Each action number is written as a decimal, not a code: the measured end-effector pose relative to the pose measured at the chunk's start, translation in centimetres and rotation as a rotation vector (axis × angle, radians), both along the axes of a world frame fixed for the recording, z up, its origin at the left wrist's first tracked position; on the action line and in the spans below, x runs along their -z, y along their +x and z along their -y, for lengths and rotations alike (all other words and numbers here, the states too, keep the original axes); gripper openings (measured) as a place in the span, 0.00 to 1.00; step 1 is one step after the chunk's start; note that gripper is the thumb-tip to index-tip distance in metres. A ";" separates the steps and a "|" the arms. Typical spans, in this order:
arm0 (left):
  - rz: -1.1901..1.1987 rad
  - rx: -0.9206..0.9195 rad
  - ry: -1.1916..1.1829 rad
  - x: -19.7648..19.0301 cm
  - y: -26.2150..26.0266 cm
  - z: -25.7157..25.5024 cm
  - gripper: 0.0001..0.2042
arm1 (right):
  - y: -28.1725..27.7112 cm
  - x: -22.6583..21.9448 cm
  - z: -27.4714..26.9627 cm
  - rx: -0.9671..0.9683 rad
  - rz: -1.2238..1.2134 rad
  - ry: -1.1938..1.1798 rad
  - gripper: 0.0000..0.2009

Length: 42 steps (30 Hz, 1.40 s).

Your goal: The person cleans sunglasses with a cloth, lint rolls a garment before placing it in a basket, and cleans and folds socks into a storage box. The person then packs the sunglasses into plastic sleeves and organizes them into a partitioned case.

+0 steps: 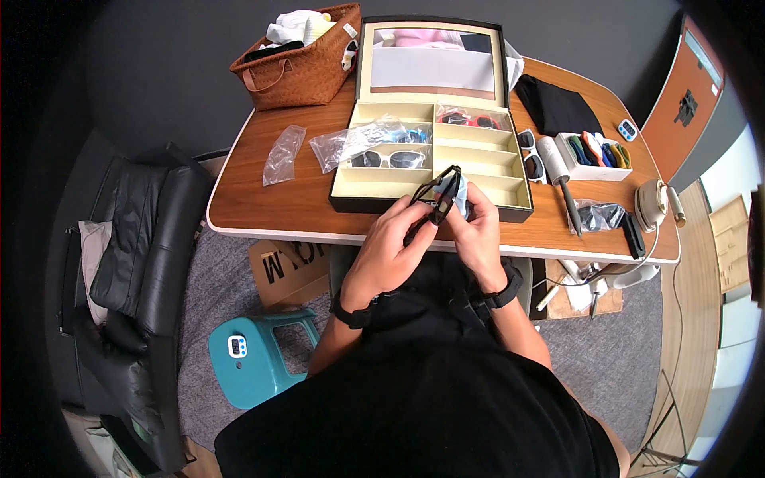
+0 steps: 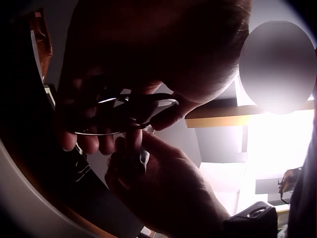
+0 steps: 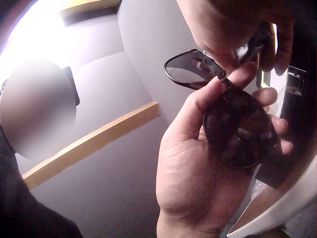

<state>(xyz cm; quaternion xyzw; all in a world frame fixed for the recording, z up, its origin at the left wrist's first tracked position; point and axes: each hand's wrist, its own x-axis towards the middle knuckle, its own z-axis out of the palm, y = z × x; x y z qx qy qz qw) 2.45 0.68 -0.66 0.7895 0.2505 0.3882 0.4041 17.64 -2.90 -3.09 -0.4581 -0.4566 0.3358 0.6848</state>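
Over the front edge of an open eyewear case [image 1: 345,205], my left hand [image 1: 390,251] pinches a pair of dark-framed sunglasses [image 3: 240,129] at the bridge. My right hand [image 1: 478,239] holds a light blue cloth [image 1: 464,205] against the glasses, its fingers close to the left hand's fingertips. Both dark lenses show in the right wrist view. In the left wrist view the hands are in deep shadow. White-framed sunglasses [image 1: 390,160] lie in one compartment of the case; red-framed sunglasses [image 1: 484,122] in plastic lie in another.
Clear plastic sleeves [image 1: 283,155] lie left and over the case. Right of it are white sunglasses [image 1: 534,167], a lint roller [image 1: 551,158], a white box [image 1: 594,172] of rolled fabrics and a handheld steamer [image 1: 650,205]. A woven basket [image 1: 307,80] stands at back left.
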 end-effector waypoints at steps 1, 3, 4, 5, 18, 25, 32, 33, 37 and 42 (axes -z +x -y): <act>0.000 0.000 0.000 -0.1 0.0 0.0 0.09 | 0.0 0.1 0.0 0.003 0.022 0.014 0.03; -0.004 0.012 -0.020 -0.2 0.0 0.1 0.09 | 0.1 0.2 0.0 -0.005 0.012 0.003 0.03; -0.003 0.012 -0.020 -0.1 0.0 0.0 0.09 | 0.1 0.2 0.0 -0.013 0.003 -0.007 0.04; -0.002 0.017 -0.021 0.0 0.0 0.0 0.10 | 0.1 0.2 -0.1 -0.013 0.003 -0.007 0.04; -0.025 0.017 0.036 0.3 0.2 0.0 0.13 | 0.6 1.0 -0.2 -0.084 -0.047 -0.079 0.03; -0.029 0.030 0.043 0.7 0.3 -0.2 0.12 | 0.8 2.3 -0.9 0.037 0.047 -0.056 0.05; -0.020 0.045 0.049 0.8 0.4 -0.3 0.13 | 0.4 1.5 -0.4 -0.051 -0.039 -0.070 0.05; -0.015 0.047 0.038 0.8 0.5 -0.3 0.13 | 0.4 1.6 -0.5 -0.052 -0.021 -0.065 0.06; -0.011 0.049 0.049 0.8 0.4 -0.4 0.13 | 0.4 1.3 -0.4 -0.053 0.008 -0.062 0.08; -0.035 0.061 0.021 0.7 0.3 -0.4 0.14 | 0.6 1.7 -0.5 -0.076 0.008 -0.047 0.07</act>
